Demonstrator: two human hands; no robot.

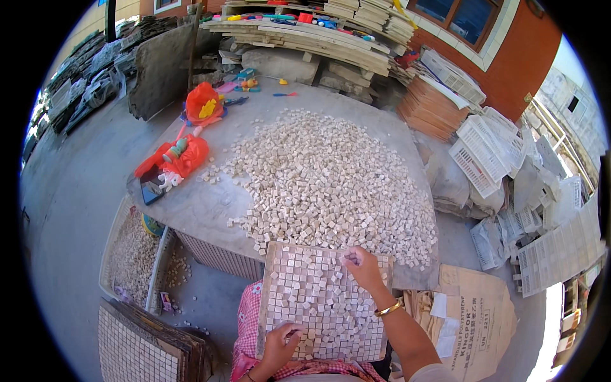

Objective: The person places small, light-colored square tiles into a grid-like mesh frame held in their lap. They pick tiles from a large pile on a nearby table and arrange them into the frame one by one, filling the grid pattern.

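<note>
A square gridded tray (272, 270) lies across my lap on a pink checked cloth (247, 318). Small pale stone cubes fill many of its cells, and more cubes (344, 302) lie loose on top of them. My right hand (364, 268), with a gold bangle at the wrist, is over the tray's far edge, its thumb and fingers pinched together. At the tray's near left corner, my left hand (280, 347) is curled closed above the cells. Whatever either hand's fingertips hold is too small or hidden to make out.
A big heap of stone cubes (331, 178) covers the table (213, 207). Red plastic bags (191, 156) and a phone (151, 193) lie at its left. Below left stand a white bin (108, 267) of cubes and stacked mosaic sheets (137, 347). White crates (480, 153) and flattened cardboard (487, 318) are at right.
</note>
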